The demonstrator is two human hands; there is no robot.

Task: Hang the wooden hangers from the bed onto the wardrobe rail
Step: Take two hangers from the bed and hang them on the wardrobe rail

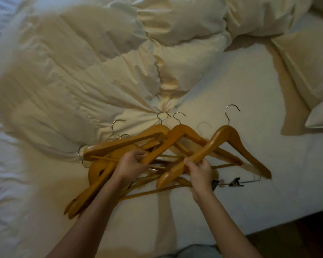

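Several wooden hangers (pixel 123 144) with metal hooks lie in an overlapping heap on the white bed (pixel 231 94). My left hand (pixel 131 165) grips the left arm of one hanger (pixel 177 135) near the middle of the heap. The lower left arm of the rightmost hanger (pixel 229 138) is pinched by my right hand (pixel 200 171); its hook points away from me. Under that hanger lies a wire bar with dark clips (pixel 235 182). No wardrobe rail is in view.
A crumpled cream duvet (pixel 86 71) covers the bed's left and far side, right behind the hangers. Pillows (pixel 309 67) lie at the right. The bed's near edge runs along the lower right, with dark floor (pixel 296 239) beyond it.
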